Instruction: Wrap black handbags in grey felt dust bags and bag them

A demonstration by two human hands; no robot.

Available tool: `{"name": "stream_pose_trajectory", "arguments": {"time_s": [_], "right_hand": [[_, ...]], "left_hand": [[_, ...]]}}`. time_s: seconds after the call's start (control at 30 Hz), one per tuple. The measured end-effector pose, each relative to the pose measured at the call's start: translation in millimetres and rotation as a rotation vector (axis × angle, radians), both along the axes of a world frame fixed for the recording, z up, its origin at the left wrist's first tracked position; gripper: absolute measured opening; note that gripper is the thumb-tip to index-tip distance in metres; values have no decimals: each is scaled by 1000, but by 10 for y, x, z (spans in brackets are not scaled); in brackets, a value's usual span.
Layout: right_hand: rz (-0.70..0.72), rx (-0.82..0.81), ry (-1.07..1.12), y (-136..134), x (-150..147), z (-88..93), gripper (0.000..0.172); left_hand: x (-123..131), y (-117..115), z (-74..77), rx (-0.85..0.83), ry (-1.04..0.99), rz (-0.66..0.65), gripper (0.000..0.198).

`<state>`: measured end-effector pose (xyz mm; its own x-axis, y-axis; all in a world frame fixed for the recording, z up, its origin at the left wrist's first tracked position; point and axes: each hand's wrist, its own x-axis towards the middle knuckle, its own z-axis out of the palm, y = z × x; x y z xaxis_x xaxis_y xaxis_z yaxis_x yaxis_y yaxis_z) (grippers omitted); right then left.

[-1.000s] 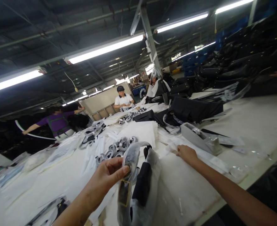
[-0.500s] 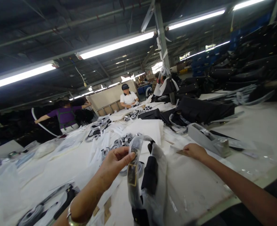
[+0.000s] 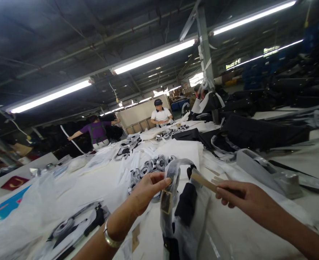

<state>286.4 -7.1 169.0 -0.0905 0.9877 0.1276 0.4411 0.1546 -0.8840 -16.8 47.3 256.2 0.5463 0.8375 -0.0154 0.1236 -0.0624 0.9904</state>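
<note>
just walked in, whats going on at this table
A person's left hand pinches a plastic-wrapped strap upright over the white table. The right hand holds a flat tan strip, its tip close to the strap's black part; whether they touch is unclear. Coiled straps lie just beyond, and a co-worker in white is farther back.

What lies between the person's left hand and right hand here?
The head view shows the wrapped strap, pinched by the left hand, then the tan strip in the right hand; its tip overlaps the strap in view, contact unclear.
</note>
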Motion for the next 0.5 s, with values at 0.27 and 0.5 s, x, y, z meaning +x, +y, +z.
{"name": "stream_pose_trajectory", "arguments": {"time_s": [0.27,0.5], "right_hand": [[82,7,16,-28,-569,184,30],[107,-13,7,35,-523,29,36]], "left_hand": [[121,-142,56,33,6,11,41],[133,-182,40,71,14,70,40]]}}
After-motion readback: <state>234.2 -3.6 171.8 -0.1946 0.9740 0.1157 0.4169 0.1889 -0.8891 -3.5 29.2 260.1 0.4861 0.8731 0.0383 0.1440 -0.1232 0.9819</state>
